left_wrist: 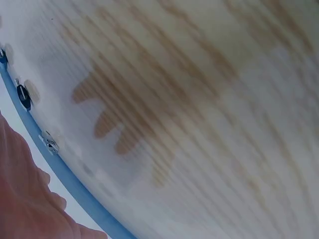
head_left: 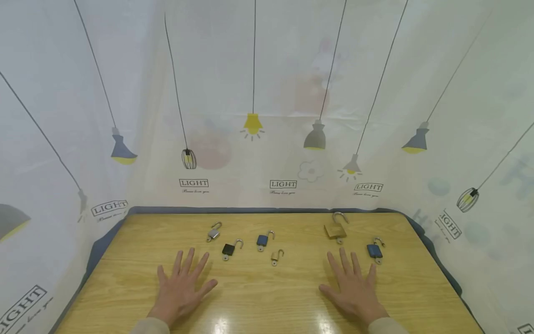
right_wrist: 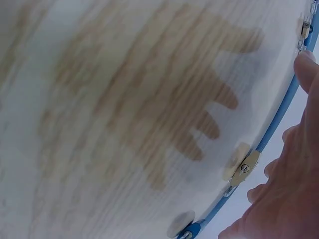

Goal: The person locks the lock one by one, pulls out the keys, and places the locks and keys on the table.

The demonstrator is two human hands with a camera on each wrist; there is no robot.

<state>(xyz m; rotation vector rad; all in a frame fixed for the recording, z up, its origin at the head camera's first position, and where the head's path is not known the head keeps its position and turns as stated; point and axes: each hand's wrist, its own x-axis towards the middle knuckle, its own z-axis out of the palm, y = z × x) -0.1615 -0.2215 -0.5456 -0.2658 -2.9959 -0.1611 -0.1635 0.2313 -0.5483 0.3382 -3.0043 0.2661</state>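
Note:
My left hand [head_left: 179, 288] and right hand [head_left: 353, 288] hold nothing, palms down above the table with fingers spread. Beyond the left hand lie a silver padlock [head_left: 213, 234] and a black padlock [head_left: 228, 250]. Between the hands, farther back, are a blue padlock [head_left: 262, 240] and a small brass padlock [head_left: 274, 256]. A large brass padlock [head_left: 335, 231] lies past the right fingertips, with another blue padlock [head_left: 374, 251] to its right. Every shackle stands unlatched, and a key appears to sit in each lock. Both wrist views show hand shadows on the wood.
The wooden table [head_left: 267, 297] has a dark blue border along its back and sides. Behind it hangs a pale curtain [head_left: 233, 69] printed with lamps and the word LIGHT, closing in the back and both sides. Light glares off the table's near part.

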